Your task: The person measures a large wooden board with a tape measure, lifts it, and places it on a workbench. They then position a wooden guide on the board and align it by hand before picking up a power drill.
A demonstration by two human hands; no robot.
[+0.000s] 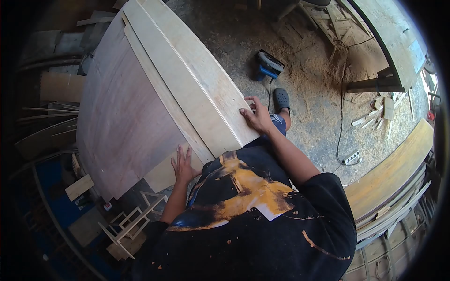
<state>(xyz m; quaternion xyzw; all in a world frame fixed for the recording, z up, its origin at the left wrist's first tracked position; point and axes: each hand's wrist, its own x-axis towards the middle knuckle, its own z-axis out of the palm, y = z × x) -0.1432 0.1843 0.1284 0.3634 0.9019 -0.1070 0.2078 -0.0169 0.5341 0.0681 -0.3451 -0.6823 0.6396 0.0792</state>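
In front of me lies a large pinkish-brown plywood sheet [126, 107], with long pale plywood strips [180, 79] on top, running away from my body. My left hand [184, 167] rests flat with fingers spread near the close end, over a smaller pale plywood piece [164, 172] and beside the narrow strip's edge. On the other side, my right hand [257, 116] grips the outer edge of the rightmost plywood strip [218, 86], thumb on top and fingers bent at the edge. The strips' near ends meet my dark shirt.
A blue power saw [269, 65] sits on the sawdust-covered floor with its cord near my foot. A power strip [351, 157] lies farther right. Boards [393, 173] are stacked at lower right, below a workbench [393, 37]. A small wooden frame [133, 225] stands lower left.
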